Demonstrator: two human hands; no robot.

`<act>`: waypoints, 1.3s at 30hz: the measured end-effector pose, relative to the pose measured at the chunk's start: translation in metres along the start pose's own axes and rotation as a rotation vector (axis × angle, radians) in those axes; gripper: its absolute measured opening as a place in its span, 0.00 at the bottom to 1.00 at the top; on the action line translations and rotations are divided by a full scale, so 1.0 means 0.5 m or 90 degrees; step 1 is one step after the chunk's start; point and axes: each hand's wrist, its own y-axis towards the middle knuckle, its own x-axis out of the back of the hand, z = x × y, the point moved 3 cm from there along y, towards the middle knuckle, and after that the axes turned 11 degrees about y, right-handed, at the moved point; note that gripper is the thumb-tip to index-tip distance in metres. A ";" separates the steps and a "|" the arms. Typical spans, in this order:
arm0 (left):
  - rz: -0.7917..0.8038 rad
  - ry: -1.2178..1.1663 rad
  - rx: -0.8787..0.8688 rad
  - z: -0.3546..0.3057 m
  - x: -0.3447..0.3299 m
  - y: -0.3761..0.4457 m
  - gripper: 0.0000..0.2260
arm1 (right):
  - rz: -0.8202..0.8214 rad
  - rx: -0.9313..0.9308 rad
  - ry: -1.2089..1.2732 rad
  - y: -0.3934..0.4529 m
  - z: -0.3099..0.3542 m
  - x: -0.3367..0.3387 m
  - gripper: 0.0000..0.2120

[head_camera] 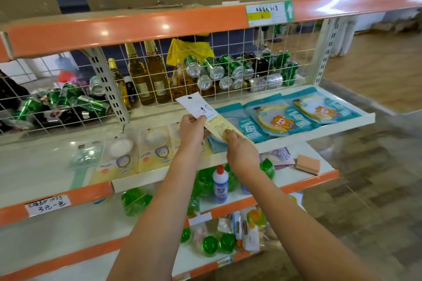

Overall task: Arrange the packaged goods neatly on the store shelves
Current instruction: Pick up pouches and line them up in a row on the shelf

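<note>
A long, narrow white-and-yellow carded package (197, 107) hangs tilted in the air above the middle shelf (251, 143). My left hand (190, 131) pinches it near its middle. My right hand (239, 151) grips its lower end. Beneath my hands lies a light blue packet (218, 143), partly hidden. To the left on the shelf is a row of yellow carded packs with white round pads (121, 155). To the right lie overlapping teal packets with a cartoon figure (278, 116).
A wire grid (228, 64) backs the shelf; behind it are glass bottles (141, 75) and green cans (230, 68). Lower shelves hold a white bottle with a red cap (220, 183), green bottles (134, 201) and an orange sponge (307, 164). A person (349, 11) stands at the far right.
</note>
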 end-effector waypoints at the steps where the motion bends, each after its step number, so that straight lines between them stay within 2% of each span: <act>1: 0.003 -0.005 -0.003 -0.002 0.000 -0.002 0.12 | -0.012 0.002 -0.009 0.001 -0.002 0.005 0.24; 6: 0.014 -0.008 -0.017 -0.015 0.004 -0.010 0.07 | -0.043 0.021 -0.011 0.013 -0.010 0.011 0.23; 13: 0.014 0.080 -0.088 -0.022 0.026 -0.007 0.08 | -0.042 -0.016 0.096 0.026 -0.010 0.013 0.16; 18: 0.002 0.196 -0.100 -0.005 0.063 -0.003 0.08 | -0.053 -0.047 0.317 0.039 -0.015 0.016 0.15; 21: 0.000 0.269 -0.104 0.012 0.083 -0.002 0.08 | -0.040 -0.117 0.493 0.048 -0.025 0.008 0.15; 27: 0.022 0.307 -0.079 0.043 0.095 0.013 0.07 | 0.032 -0.270 0.851 0.047 -0.047 -0.030 0.10; 32: 0.025 0.305 -0.048 0.051 0.086 0.030 0.07 | 0.114 -0.306 0.981 0.044 -0.055 -0.051 0.09; 39: 0.070 0.193 0.041 0.034 0.056 0.042 0.16 | 0.196 -0.322 0.984 0.038 -0.063 -0.064 0.08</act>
